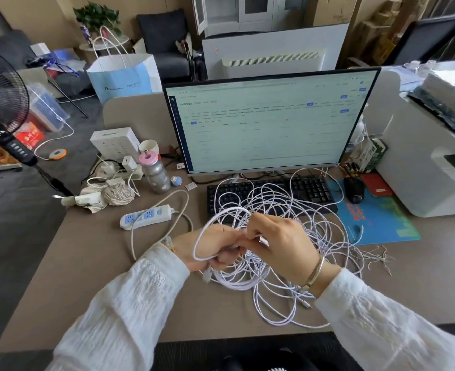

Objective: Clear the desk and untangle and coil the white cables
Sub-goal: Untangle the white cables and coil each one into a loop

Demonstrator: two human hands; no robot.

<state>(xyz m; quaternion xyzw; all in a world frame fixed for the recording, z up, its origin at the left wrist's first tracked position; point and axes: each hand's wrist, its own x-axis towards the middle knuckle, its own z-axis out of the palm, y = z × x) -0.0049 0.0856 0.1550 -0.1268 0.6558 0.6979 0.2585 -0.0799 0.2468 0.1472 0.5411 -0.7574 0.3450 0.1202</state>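
Both hands meet above the desk [73, 277] in front of the keyboard [312, 188]: left hand [215, 250] grips a coiled loop of white cable, right hand [279, 242] pinches a strand beside it, fingers touching. White cables [287, 210] sprawl tangled under and behind the hands, spilling over the keyboard and the blue mouse pad [381, 220]. Left of the keyboard: power strip [146, 216], water bottle [155, 174], twine ball [119, 194]. Monitor [269, 121] behind, mouse [354, 190] right, printer [429, 167] beyond.

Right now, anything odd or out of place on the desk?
Yes: the tangled white cables sprawl over the keyboard and mouse pad, and loose cut ties litter the desk beside them.
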